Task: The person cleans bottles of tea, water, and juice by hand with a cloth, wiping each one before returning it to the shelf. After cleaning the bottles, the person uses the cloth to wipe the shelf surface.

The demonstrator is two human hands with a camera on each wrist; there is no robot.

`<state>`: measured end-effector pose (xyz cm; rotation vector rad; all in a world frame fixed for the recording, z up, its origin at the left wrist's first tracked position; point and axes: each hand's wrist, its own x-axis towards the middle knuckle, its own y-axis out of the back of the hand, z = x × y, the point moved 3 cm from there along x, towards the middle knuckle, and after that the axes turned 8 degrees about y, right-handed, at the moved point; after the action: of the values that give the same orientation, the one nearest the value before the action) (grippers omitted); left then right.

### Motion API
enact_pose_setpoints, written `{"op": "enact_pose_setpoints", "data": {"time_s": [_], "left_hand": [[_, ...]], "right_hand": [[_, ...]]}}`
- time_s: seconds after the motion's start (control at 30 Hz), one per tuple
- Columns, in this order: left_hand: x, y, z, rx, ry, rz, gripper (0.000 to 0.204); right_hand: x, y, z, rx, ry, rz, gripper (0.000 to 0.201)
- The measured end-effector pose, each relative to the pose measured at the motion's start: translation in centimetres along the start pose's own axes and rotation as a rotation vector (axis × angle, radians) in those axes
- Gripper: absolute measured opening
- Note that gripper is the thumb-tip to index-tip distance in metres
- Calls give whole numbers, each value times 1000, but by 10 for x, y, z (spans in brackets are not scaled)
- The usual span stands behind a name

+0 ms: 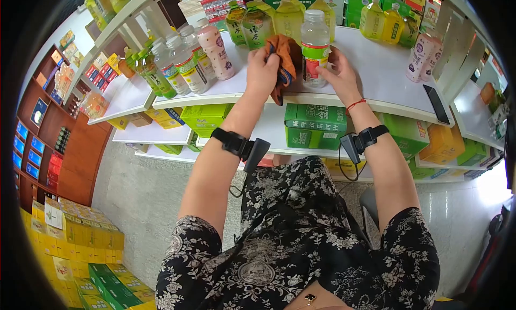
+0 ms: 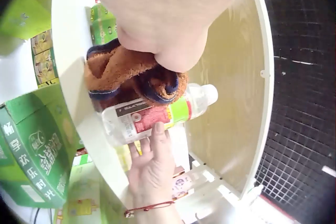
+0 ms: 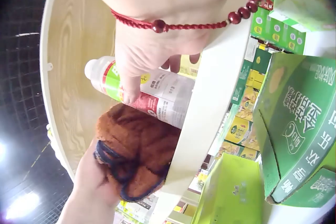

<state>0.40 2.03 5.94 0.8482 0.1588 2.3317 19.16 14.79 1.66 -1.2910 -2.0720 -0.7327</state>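
Left hand [image 1: 262, 73] has a brown cloth [image 1: 290, 53] bunched up in curled fingers, pressed against the bottle [image 1: 315, 55] on its left side; right hand [image 1: 344, 76] holds the other side pretty loosely, thumb on the label, fingers round the far side; my guess is that's so the bottle doesn't slide or tip under the cloth's push; it's upright on the shelf [image 1: 376, 76], right between the hands. Green carton [image 1: 314, 124] sits just below them, on the lower level; a pink bottle [image 1: 215, 49] is just left of the left hand, clear bottles [image 1: 191, 71] past it, probably lined up so labels show; yellow-green bottles [image 1: 289, 22] stand behind both hands; farther out right of the right hand, pink-and-white bottles [image 1: 424, 57] and a phone [image 1: 436, 104] near the edge.
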Motion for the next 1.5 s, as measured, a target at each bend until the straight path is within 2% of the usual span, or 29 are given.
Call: {"op": "enact_pose_setpoints", "data": {"time_s": [0.03,0.1,0.2,0.23,0.27,0.3,0.33,0.4,0.43,0.53,0.57,0.6,0.67,0.7,0.73,0.8,0.83,0.87,0.93,1.03,1.07,1.13,1.17,1.23,1.33,1.4,1.5], "left_hand": [[-5,10,9,-69,37,16,28],[-17,25,25,-139,14,69,27],[-40,37,32,-198,-56,117,25],[-48,34,28,-284,-20,48,24],[-56,29,25,-371,15,-20,24],[-66,24,27,-388,-1,-38,22],[-76,21,39,-337,5,-110,24],[-90,10,44,-337,-86,-97,29],[-93,5,44,-334,2,-172,32],[-98,-9,53,-336,54,-192,33],[-100,-14,55,-462,109,-271,38],[-98,-16,54,-478,107,-254,38],[-96,-29,52,-722,219,-535,41],[-96,-29,57,-821,288,-584,42],[-93,-26,62,-830,288,-579,42],[-82,-20,70,-639,216,-606,45],[-68,-24,57,-449,103,-460,51],[-58,-32,43,-451,104,-459,51],[-38,-29,29,-55,-69,-61,58],[-14,-59,1,-107,-58,-41,65],[-13,-64,-2,-107,-59,-40,65],[-17,-73,2,-495,-55,-363,71],[-20,-74,1,-495,-56,-363,71],[-26,-79,-6,-575,47,-428,79],[-26,-73,-7,-489,66,-441,81],[-22,-77,-13,-531,51,-442,80],[-25,-73,-8,-556,41,-465,79]], "right_hand": [[0,1,-4,-1,6,-9,72],[-2,8,-19,-113,136,121,69],[-10,7,-55,-79,206,112,66],[-14,4,-65,-79,205,96,66],[-20,-6,-76,-8,228,-38,69],[-27,-15,-85,63,251,-171,73],[-37,-23,-92,60,254,-183,73],[-55,-37,-98,269,172,-270,86],[-57,-38,-96,360,106,-343,97],[-65,-35,-104,487,68,-313,99],[-63,-31,-110,416,120,-276,90],[-63,-27,-112,406,126,-297,90],[-61,-14,-106,429,-101,-144,80],[-62,-9,-101,431,-129,-45,73],[-60,-3,-99,424,-130,-52,73],[-53,13,-93,454,-137,33,71],[-47,22,-89,405,-125,121,67],[-40,30,-88,403,-126,119,67],[-16,46,-104,385,-54,289,65],[24,53,-111,432,-114,329,59],[36,53,-107,432,-113,328,59],[58,45,-106,503,-74,235,64],[64,38,-102,484,-83,209,62],[63,21,-98,420,-104,163,60],[55,8,-62,315,-98,124,54],[43,5,-48,188,-92,75,54],[18,4,-16,192,-221,49,52]]}}
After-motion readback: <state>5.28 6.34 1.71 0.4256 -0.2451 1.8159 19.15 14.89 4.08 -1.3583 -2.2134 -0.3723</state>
